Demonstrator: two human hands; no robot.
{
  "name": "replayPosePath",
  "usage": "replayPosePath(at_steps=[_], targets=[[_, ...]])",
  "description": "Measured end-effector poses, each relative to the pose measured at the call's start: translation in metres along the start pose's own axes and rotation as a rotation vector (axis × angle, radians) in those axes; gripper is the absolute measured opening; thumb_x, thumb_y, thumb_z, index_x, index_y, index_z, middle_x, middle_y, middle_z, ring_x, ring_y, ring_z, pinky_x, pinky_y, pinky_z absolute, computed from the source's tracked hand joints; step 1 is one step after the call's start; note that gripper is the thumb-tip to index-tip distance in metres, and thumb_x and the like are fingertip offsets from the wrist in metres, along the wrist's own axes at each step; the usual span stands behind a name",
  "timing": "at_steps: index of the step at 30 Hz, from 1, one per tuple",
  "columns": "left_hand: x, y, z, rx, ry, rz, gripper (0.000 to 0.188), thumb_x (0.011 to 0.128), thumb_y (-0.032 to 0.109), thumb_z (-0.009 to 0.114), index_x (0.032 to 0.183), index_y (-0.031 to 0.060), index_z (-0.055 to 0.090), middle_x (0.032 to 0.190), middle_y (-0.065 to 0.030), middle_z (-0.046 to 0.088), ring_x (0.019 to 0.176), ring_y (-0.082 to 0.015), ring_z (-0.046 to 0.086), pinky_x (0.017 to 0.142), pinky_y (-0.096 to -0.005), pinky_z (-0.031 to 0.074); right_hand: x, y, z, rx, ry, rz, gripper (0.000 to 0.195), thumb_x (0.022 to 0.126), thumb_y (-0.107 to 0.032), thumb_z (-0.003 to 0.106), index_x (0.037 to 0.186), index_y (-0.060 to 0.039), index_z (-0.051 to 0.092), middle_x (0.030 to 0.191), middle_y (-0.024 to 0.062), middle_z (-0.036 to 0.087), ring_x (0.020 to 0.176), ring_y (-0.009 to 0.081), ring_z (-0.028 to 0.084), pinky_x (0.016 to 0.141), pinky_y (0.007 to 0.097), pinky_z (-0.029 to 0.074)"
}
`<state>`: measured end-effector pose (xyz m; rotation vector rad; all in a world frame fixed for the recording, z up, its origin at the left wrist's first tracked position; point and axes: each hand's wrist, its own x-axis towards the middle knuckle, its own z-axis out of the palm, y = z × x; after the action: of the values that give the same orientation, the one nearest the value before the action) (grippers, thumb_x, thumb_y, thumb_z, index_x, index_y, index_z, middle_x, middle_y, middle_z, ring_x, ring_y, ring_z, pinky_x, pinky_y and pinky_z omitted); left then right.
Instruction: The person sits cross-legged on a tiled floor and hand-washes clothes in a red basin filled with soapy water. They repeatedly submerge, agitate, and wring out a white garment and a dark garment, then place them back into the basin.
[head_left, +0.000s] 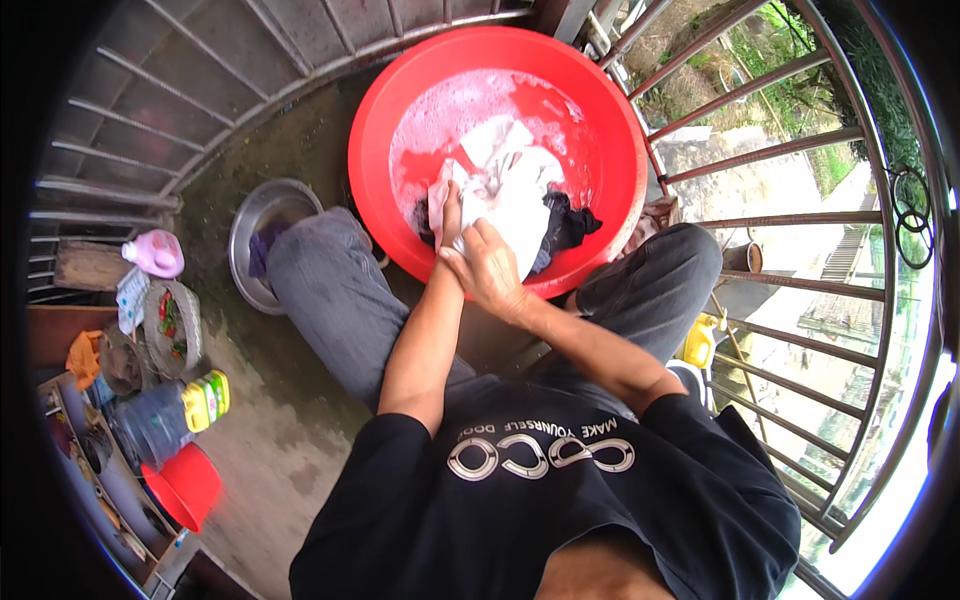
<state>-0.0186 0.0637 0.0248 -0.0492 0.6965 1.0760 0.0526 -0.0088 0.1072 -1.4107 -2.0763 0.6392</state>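
Observation:
A large red plastic basin of sudsy water stands between my knees. A wet white cloth, seemingly a garment, is bunched over its near side, partly in the water. My left hand holds the cloth's left part, seen edge-on with most of its fingers hidden. Across the left wrist lies my right hand, its fingers curled on a fold of the same cloth. Dark wet fabric pokes out from under the white cloth on the right.
At my left knee a metal basin holds purple cloth. Further left are a pink jug, a basket with red peppers, a clear water bottle and a red bucket. Metal railings border the right, near a yellow jug.

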Motion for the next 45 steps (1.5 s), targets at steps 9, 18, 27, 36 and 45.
replayPosePath(at_steps=[9, 18, 27, 36, 45], targets=[[-0.031, -0.034, 0.036, 0.058, 0.052, 0.087, 0.045, 0.095, 0.04, 0.035, 0.116, 0.0032, 0.05, 0.1, -0.008, 0.057, 0.091, -0.0189, 0.057, 0.078, -0.0301, 0.047, 0.051, 0.023, -0.024, -0.211, 0.117, 0.267, 0.041, 0.091, -0.031, 0.05, 0.063, -0.0035, 0.063, 0.055, 0.0212, 0.057, 0.051, 0.0382, 0.058, 0.049, 0.0459, 0.048], [0.0, -0.06, 0.007, -0.041, -0.079, 0.051, 0.037, 0.096, 0.029, 0.033, 0.122, 0.0072, 0.047, 0.11, -0.0074, 0.056, 0.1, -0.0179, 0.055, 0.086, -0.0318, 0.046, 0.043, 0.028, -0.033, -0.267, 0.165, 0.253, 0.044, 0.092, -0.03, 0.047, 0.058, -0.0039, 0.06, 0.054, 0.0216, 0.056, 0.046, 0.0374, 0.056, 0.046, 0.0458, 0.047], [-0.024, -0.068, 0.018, 0.124, -0.006, 0.051, 0.048, 0.095, 0.028, 0.034, 0.142, 0.0165, 0.03, 0.123, -0.0075, 0.05, 0.111, -0.0155, 0.051, 0.089, -0.0294, 0.044, 0.031, 0.036, -0.031, -0.267, 0.204, 0.318, 0.042, 0.093, -0.03, 0.046, 0.063, -0.004, 0.059, 0.057, 0.0222, 0.057, 0.052, 0.0385, 0.059, 0.051, 0.0453, 0.049], [-0.042, -0.063, 0.029, 0.033, 0.107, -0.057, 0.04, 0.096, 0.03, 0.032, 0.125, 0.0067, 0.045, 0.116, -0.01, 0.052, 0.109, -0.0198, 0.051, 0.093, -0.0335, 0.043, 0.02, 0.026, -0.034, -0.135, 0.199, 0.353, 0.043, 0.093, -0.032, 0.046, 0.064, -0.0035, 0.061, 0.058, 0.0207, 0.058, 0.052, 0.039, 0.058, 0.052, 0.0464, 0.048], [-0.045, -0.041, 0.023, -0.173, -0.107, -0.305, 0.034, 0.098, 0.032, 0.036, 0.115, 0.0071, 0.051, 0.097, -0.0068, 0.06, 0.087, -0.0198, 0.06, 0.08, -0.0353, 0.051, 0.034, 0.057, -0.051, -0.372, 0.14, 0.232, 0.046, 0.09, -0.042, 0.049, 0.069, -0.0041, 0.062, 0.064, 0.0184, 0.061, 0.06, 0.0348, 0.062, 0.056, 0.0436, 0.049]])
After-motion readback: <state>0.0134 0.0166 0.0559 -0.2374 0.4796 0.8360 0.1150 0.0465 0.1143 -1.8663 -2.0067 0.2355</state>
